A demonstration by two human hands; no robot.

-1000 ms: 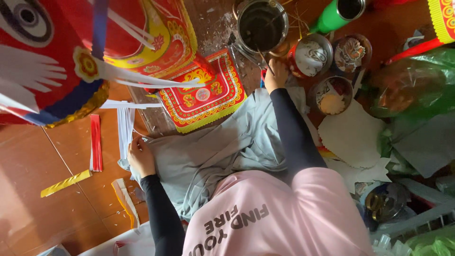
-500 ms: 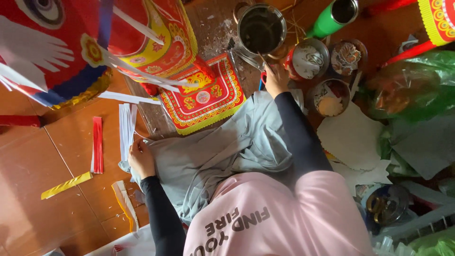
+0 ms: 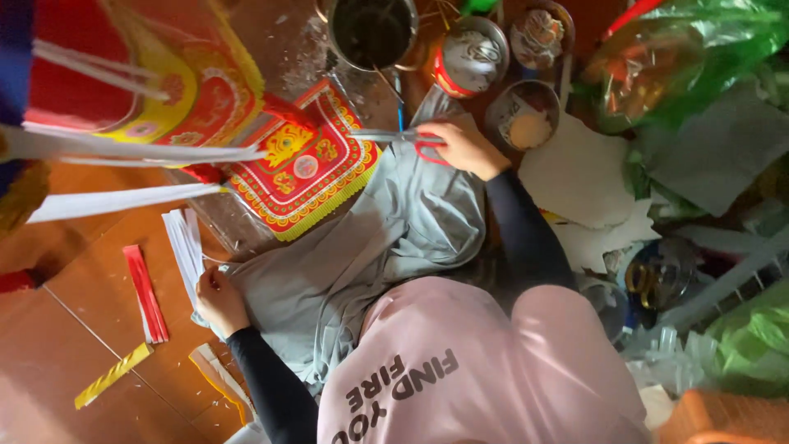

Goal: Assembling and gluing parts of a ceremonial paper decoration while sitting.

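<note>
Two hands | right hand [image 3: 464,146] grip now pinching red-handled scissors [image 3: 407,141] | left hand [image 3: 218,300] unmoved, grip unclear

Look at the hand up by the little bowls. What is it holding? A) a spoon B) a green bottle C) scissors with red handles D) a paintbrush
C: the right hand grips the red handles of the scissors, whose metal blades point sideways over the red and gold patterned paper, just above the grey cloth.
</note>
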